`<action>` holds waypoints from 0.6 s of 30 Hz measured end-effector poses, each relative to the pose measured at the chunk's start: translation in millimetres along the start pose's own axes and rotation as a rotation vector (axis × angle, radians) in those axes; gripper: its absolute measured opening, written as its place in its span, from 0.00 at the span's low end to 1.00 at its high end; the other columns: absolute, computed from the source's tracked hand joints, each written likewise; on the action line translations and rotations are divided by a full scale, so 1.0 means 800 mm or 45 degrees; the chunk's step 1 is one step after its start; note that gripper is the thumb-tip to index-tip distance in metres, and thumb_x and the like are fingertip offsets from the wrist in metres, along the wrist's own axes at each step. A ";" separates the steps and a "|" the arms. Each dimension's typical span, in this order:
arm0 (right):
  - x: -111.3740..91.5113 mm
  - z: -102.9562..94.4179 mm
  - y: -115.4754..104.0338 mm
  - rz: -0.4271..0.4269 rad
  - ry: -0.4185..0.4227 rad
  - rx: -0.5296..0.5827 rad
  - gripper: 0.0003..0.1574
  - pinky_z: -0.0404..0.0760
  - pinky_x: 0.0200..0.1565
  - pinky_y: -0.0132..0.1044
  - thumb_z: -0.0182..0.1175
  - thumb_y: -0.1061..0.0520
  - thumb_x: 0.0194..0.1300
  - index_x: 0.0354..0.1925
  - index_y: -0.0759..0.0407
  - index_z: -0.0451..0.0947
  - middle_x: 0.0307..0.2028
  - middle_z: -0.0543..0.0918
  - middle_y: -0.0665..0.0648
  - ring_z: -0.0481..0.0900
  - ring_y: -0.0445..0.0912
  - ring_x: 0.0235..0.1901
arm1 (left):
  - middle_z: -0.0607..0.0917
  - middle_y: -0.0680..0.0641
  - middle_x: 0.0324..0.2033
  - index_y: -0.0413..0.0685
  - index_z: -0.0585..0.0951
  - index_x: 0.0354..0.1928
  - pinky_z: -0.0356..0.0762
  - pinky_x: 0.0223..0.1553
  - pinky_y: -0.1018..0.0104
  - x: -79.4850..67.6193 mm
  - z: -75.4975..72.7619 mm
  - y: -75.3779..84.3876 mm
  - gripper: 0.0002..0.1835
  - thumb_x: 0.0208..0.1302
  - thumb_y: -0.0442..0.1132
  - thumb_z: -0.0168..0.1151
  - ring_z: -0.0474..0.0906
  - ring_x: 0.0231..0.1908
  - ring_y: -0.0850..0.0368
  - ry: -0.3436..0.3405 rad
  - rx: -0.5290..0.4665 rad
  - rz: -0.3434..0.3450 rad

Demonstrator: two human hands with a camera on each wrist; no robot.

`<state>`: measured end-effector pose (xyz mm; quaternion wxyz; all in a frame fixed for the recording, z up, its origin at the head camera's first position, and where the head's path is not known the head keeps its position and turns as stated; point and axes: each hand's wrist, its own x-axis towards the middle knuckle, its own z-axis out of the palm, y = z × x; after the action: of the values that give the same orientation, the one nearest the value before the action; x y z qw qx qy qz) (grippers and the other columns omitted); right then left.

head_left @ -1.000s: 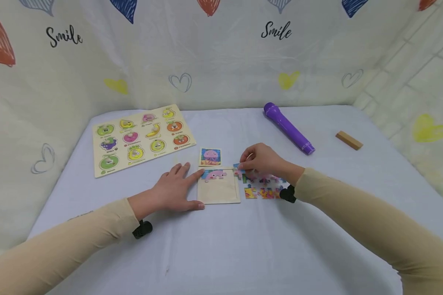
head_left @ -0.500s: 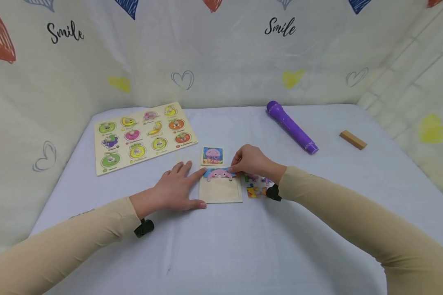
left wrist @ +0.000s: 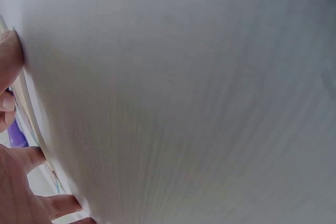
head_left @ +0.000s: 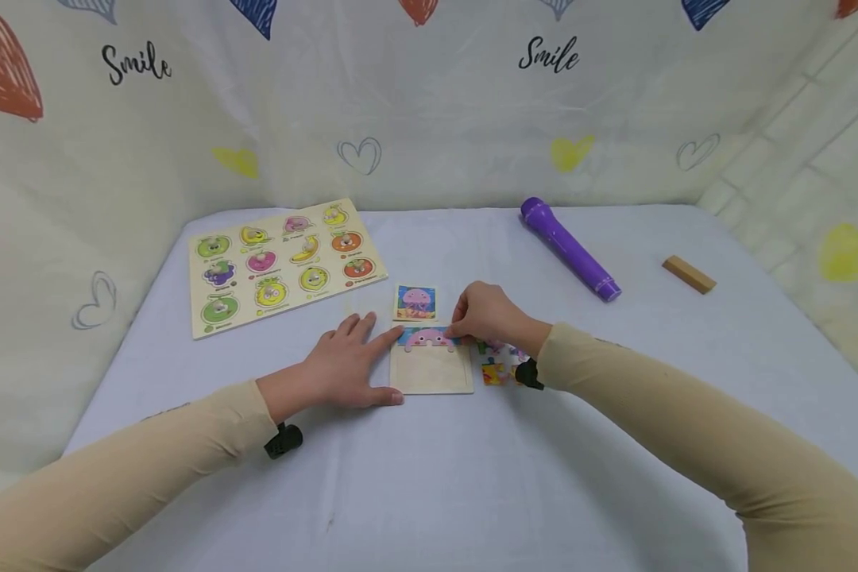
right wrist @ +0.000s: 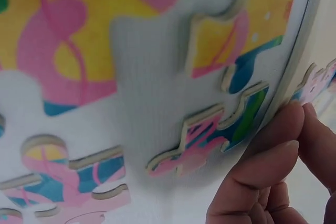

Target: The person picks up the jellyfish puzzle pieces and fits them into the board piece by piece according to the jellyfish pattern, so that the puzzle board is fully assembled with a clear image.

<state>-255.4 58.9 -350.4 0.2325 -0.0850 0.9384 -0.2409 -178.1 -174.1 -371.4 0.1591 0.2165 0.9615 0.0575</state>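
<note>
A shallow wooden puzzle tray (head_left: 430,375) lies on the white cloth. Along its far edge run fitted jigsaw pieces (head_left: 422,337) with a pink face on blue. My right hand (head_left: 492,311) pinches a jigsaw piece at the tray's far right corner; the fingers mostly cover it in the head view. In the right wrist view, thumb and finger meet at a pink and blue piece (right wrist: 315,83) by the tray edge. My left hand (head_left: 345,365) lies with fingers spread, index finger and thumb touching the tray's left side. Loose jigsaw pieces (head_left: 492,373) lie right of the tray, partly under my right wrist.
A small jellyfish picture card (head_left: 416,303) lies just beyond the tray. The fruit puzzle board (head_left: 289,268) is at the back left. A purple toy microphone (head_left: 570,249) and a small wooden block (head_left: 689,274) are at the back right.
My right hand has moved left from the loose pieces to the tray's far right corner, bringing a jigsaw piece. In the last half second it has stayed there. My left hand keeps its place.
</note>
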 end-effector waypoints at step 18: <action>0.004 0.002 0.003 -0.110 -0.011 -0.096 0.14 0.74 0.33 0.30 0.70 0.48 0.66 0.36 0.59 0.83 0.27 0.79 0.53 0.75 0.44 0.29 | 0.55 0.31 0.78 0.56 0.57 0.81 0.64 0.68 0.31 0.003 0.001 0.000 0.53 0.60 0.70 0.65 0.53 0.77 0.29 0.022 -0.018 0.007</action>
<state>-257.5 59.2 -354.0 0.2227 -0.1354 0.9412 -0.2149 -179.4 -173.1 -373.0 0.1523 0.2174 0.9618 0.0664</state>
